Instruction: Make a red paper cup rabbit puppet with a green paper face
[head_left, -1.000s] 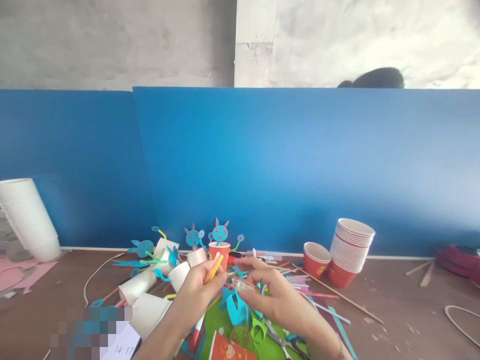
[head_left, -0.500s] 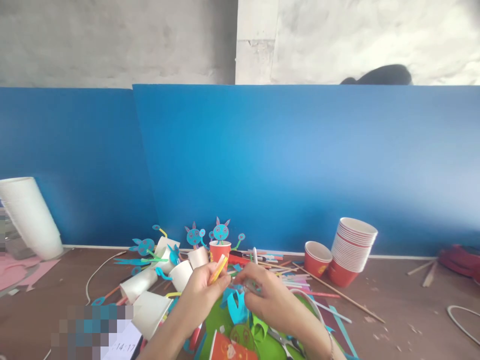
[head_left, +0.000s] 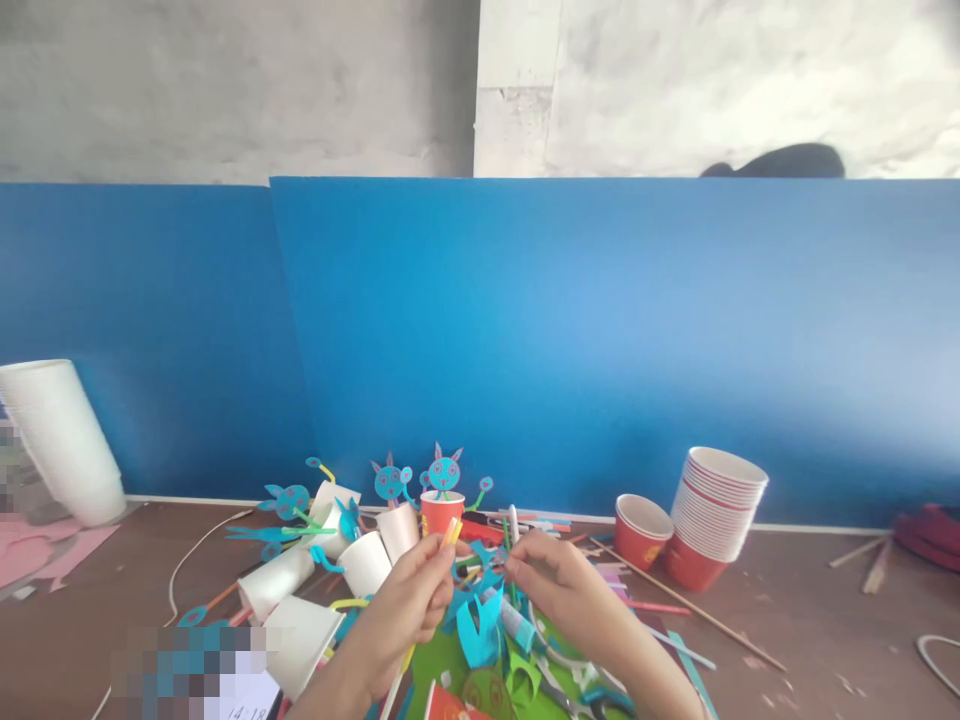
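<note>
My left hand (head_left: 420, 595) is closed around a yellow drinking straw (head_left: 453, 533), whose upper end sticks out past the thumb. Below the fist another yellow and white length shows. To the right, my right hand (head_left: 551, 578) has thumb and fingertips brought together over blue paper scraps (head_left: 487, 560); what they pinch, if anything, cannot be made out. Between the hands lies a cut blue paper piece (head_left: 480, 625), with a light blue tube (head_left: 517, 625) beside it. Behind them stands a red paper cup (head_left: 441, 513) bearing a blue paper animal head (head_left: 445, 472).
White paper cups (head_left: 304, 635) with straw arms lie at the left. Stacked red and white cups (head_left: 716, 515) stand at the right, near a red cup (head_left: 643, 530). Scissors (head_left: 600, 697) lie low on green paper. A blue partition (head_left: 562, 330) rises behind the table.
My hands have drawn apart, with the right one shifted right. The straw in my left hand stands more upright. The light blue tube is now uncovered, and the view has shifted slightly.
</note>
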